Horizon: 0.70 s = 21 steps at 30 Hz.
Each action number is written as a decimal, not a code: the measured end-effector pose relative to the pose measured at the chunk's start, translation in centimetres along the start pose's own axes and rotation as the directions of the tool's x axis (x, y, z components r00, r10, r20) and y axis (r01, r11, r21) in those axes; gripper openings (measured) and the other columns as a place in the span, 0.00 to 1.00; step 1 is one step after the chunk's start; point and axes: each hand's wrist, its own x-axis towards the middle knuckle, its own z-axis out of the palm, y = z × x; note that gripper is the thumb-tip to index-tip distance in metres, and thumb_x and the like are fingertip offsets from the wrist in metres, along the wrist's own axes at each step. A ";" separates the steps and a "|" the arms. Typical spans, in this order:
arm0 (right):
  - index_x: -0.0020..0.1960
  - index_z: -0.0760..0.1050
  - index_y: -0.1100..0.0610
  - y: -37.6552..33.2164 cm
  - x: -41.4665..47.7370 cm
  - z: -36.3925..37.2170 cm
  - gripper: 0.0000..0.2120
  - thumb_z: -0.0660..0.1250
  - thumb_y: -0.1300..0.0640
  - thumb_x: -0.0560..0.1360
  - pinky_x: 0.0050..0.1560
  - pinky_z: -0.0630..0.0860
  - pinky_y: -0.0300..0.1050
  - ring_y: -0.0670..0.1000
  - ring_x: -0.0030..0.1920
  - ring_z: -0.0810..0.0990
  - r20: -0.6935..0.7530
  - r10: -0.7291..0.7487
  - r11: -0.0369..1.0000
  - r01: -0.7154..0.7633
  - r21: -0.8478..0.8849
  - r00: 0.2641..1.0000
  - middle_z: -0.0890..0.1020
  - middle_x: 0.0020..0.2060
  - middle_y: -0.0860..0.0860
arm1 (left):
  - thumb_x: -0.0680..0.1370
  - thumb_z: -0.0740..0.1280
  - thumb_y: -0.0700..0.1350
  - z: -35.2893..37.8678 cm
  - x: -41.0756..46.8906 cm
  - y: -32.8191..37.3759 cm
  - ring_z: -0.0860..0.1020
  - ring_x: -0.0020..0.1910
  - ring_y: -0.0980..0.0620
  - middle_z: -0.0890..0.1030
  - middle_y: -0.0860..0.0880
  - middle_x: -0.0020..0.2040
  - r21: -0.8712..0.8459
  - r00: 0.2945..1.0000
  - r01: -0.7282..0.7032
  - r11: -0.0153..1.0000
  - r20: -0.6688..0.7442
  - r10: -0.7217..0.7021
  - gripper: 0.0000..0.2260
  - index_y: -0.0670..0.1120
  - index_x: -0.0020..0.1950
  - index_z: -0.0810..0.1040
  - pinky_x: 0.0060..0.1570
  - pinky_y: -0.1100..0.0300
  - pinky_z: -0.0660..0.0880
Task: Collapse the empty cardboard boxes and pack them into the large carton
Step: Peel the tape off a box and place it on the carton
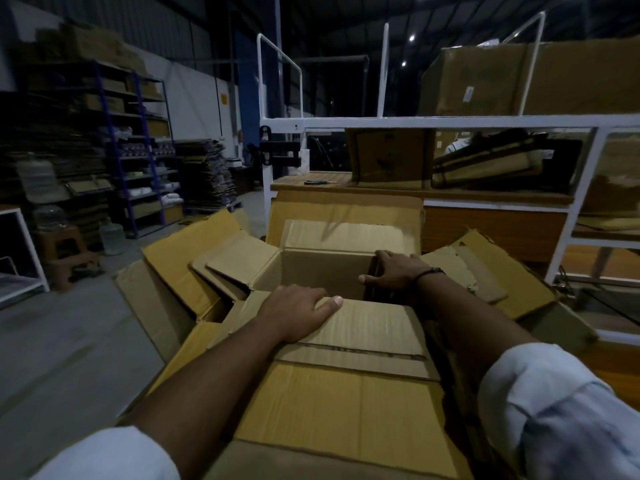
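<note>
Looking down, I see the open brown cardboard box [322,271] at centre, sitting within the spread flaps of the large tan corrugated carton [173,258]. My left hand [298,313], at the box's 6 o'clock, curls its fingers over the near flap's edge. My right hand [391,271], at 3 o'clock, grips the side wall.

Warehouse: stocked shelving racks [138,140], stacked cardboard [204,174].
</note>
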 end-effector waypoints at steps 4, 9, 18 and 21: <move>0.83 0.50 0.49 0.7 -3.1 -0.7 0.42 0.59 0.29 0.77 0.78 0.50 0.64 0.61 0.80 0.57 -0.077 0.024 1.000 -0.022 0.019 0.997 0.56 0.82 0.54 | 0.78 0.48 0.74 -1.8 1.1 0.7 0.79 0.57 0.48 0.82 0.48 0.60 -0.061 0.955 0.139 0.988 0.271 -0.117 0.34 0.52 0.66 0.79 0.61 0.46 0.74; 0.82 0.54 0.48 3.5 -6.9 -3.8 0.41 0.61 0.29 0.77 0.77 0.60 0.61 0.59 0.78 0.62 -0.138 0.065 0.997 -0.060 0.038 0.988 0.59 0.81 0.54 | 0.77 0.60 0.73 -6.0 6.5 5.0 0.78 0.57 0.49 0.80 0.50 0.62 -0.020 0.899 0.116 0.993 0.427 -0.096 0.31 0.51 0.67 0.78 0.60 0.46 0.77; 0.78 0.64 0.49 12.9 -14.9 -9.0 0.35 0.67 0.35 0.77 0.65 0.75 0.57 0.56 0.69 0.72 -0.158 0.097 0.977 -0.064 0.203 0.983 0.70 0.74 0.53 | 0.82 0.63 0.60 -6.6 13.1 19.9 0.78 0.46 0.58 0.81 0.55 0.50 -0.100 0.976 -0.220 0.970 -0.014 0.220 0.14 0.55 0.61 0.80 0.44 0.54 0.80; 0.75 0.68 0.48 17.8 -17.2 -9.3 0.31 0.67 0.36 0.77 0.59 0.77 0.52 0.52 0.62 0.76 -0.179 0.118 0.965 -0.070 0.253 0.977 0.76 0.68 0.52 | 0.83 0.63 0.56 -6.8 14.1 26.9 0.78 0.42 0.60 0.81 0.56 0.46 -0.163 0.934 -0.343 0.925 -0.168 0.317 0.10 0.54 0.59 0.81 0.37 0.58 0.76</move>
